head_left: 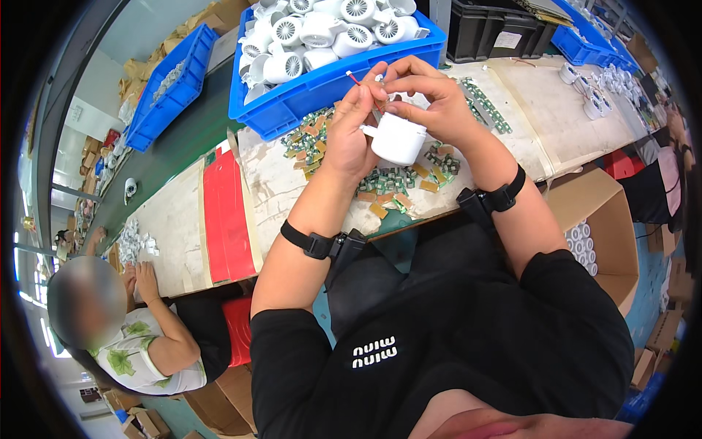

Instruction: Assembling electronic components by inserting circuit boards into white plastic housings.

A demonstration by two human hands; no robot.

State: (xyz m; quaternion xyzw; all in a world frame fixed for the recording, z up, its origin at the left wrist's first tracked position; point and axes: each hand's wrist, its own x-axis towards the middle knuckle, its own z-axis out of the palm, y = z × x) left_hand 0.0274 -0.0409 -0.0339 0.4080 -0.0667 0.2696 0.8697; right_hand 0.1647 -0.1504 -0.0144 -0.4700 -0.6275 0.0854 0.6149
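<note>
Both my hands are raised close together over the near side of the bench. My left hand point(351, 135) has its thumb and fingertips pinched on a thin red wire point(354, 77) that ends in a small white plug. My right hand point(439, 99) is closed, its fingertips meeting the left ones. Beneath its thumb is a round white plastic fan housing point(398, 140) with a small tab at the left. My fingers hide where the wire joins it. Small green circuit boards point(387, 181) and orange-brown pieces point(429, 186) lie in a pile under my hands.
A blue crate point(270, 117) heaped with white fan housings point(319, 29) stands just beyond my hands. Strips of green boards point(486, 106) lie to the right. A black crate point(497, 36) is at the back. At left, a co-worker point(153, 344) sits by a red bench strip point(225, 212).
</note>
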